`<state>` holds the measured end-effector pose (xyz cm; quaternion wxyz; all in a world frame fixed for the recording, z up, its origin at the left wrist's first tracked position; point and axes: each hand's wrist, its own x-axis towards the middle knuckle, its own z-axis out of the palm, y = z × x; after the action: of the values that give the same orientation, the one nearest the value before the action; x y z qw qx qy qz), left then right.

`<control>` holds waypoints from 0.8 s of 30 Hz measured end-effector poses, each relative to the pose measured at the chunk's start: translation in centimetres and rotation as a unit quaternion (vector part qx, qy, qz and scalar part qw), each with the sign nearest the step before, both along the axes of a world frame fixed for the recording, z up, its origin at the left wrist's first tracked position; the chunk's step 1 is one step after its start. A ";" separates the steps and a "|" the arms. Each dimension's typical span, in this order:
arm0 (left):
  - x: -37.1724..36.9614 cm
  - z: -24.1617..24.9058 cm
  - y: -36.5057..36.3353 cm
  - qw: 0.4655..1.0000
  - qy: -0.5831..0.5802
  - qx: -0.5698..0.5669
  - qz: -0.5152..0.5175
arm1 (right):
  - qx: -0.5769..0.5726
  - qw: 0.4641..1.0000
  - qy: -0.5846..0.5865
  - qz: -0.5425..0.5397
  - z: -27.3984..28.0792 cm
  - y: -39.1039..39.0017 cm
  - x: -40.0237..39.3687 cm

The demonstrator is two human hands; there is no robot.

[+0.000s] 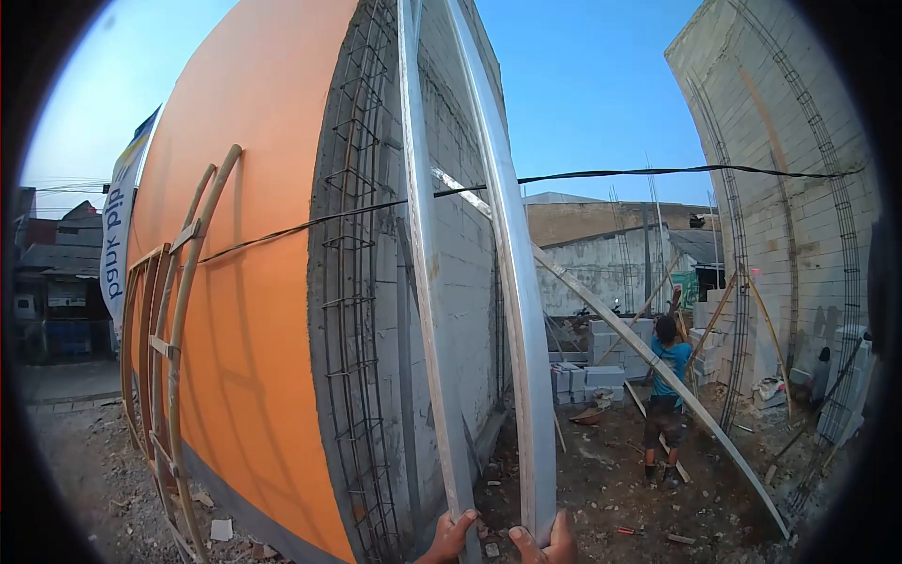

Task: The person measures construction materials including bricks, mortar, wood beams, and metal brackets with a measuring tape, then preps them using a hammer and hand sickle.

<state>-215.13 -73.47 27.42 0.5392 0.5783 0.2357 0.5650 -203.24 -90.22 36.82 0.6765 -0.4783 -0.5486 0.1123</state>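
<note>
A tall silver metal frame (524, 348) rises from the bottom of the head view, its two long rails close together and a short crosspiece (460, 193) between them. My left hand (451, 536) is closed around the left rail near its lower visible end. Around the right rail, my right hand (545, 542) is closed, with the thumb on the near side. The top of the frame runs out of view. Behind it stands a grey block wall, with a cage of steel rebar (352, 282) along its edge.
A bamboo ladder (174, 348) leans on the orange wall (254, 282). A black cable (611, 174) crosses at mid-height. To the right, a long plank (658, 367) slants to the ground. Beyond it a person in a blue shirt (669, 362) stands near stacked blocks (601, 378). Rubble covers the ground.
</note>
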 end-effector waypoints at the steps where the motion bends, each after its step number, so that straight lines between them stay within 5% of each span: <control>1: -0.1 -0.3 0.3 1.000 0.002 -0.001 0.001 | 0.022 1.000 -0.001 -0.008 -0.2 0.2 -0.2; 8: -1.3 -1.1 2.0 1.000 0.000 -0.007 -0.010 | 0.030 0.993 0.099 0.056 0.2 -0.7 -1.6; 14: -1.0 -1.0 1.2 0.997 0.032 0.039 0.052 | -0.061 0.998 0.027 0.001 1.4 -2.5 -2.4; 19: -1.2 0.1 0.3 0.998 -0.020 -0.034 0.057 | -0.053 0.991 0.035 0.115 2.0 -2.2 -2.8; 24: -1.7 -0.3 0.6 0.997 0.031 0.007 0.069 | -0.056 0.993 0.023 0.101 1.9 -1.5 -2.8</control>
<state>-216.78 -72.89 27.07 0.4879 0.5814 0.2876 0.5841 -206.06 -91.70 38.72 0.6462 -0.4548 -0.5714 0.2217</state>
